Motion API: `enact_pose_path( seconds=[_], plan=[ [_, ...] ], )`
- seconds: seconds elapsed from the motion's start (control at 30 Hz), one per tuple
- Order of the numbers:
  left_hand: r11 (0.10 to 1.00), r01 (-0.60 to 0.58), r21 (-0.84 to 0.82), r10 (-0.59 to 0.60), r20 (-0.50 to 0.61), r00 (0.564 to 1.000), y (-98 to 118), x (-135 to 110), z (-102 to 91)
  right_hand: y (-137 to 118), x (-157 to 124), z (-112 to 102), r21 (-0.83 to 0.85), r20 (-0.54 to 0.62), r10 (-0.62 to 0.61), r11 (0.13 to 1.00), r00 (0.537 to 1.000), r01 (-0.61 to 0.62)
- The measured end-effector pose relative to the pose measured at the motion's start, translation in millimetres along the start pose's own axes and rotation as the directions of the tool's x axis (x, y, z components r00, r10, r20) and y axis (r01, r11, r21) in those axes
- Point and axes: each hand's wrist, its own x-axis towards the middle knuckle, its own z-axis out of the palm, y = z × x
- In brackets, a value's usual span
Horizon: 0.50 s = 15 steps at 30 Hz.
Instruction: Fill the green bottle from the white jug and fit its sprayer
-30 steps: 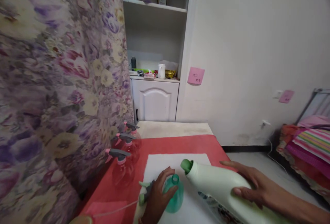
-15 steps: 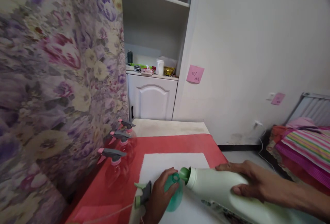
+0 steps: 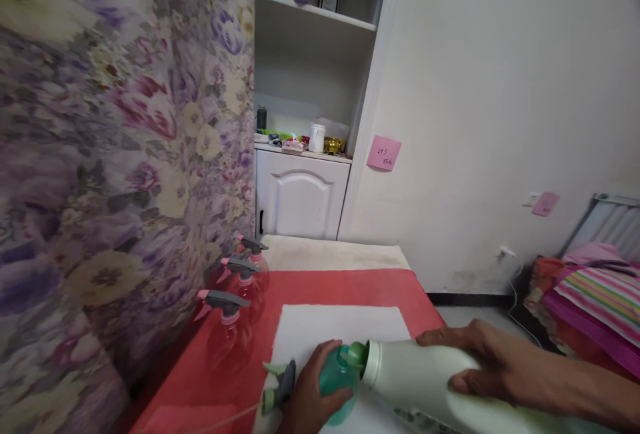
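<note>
left hand (image 3: 310, 397): wrapped around small teal translucent plastic bottle (image 3: 337, 384), upright on white cloth (image 3: 340, 327) on the red-covered counter (image 3: 320, 284)
right hand (image 3: 480, 364): gripping large pale-green plastic jug (image 3: 425, 384), tipped sideways, green spout touching the teal bottle's open neck
jug label: partly visible, unreadable
loose green-grey trigger sprayer (image 3: 277, 384): just left of the left hand
pink sticky note (image 3: 383, 153): on wall, handwritten "293 356", roughly legible

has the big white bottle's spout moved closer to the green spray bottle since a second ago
Yes. The white bottle has tipped down and left, judged against the white cloth; its spout now meets the green spray bottle opening.
</note>
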Motion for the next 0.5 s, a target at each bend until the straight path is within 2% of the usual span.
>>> enact_pose_path(
  seconds=[0.23,0.5],
  plan=[
    [1.000,-0.022,0.017,0.022,0.010,1.000,4.8,-1.4,-1.2,-8.2,3.7,-4.6,-0.042,0.015,0.007,0.999,1.000,-0.007],
    [1.000,-0.024,0.010,0.024,-0.001,1.000,-2.8,1.0,0.2,-23.2,5.3,-8.3,-0.017,0.077,-0.019,1.000,0.997,0.021]
  ],
)
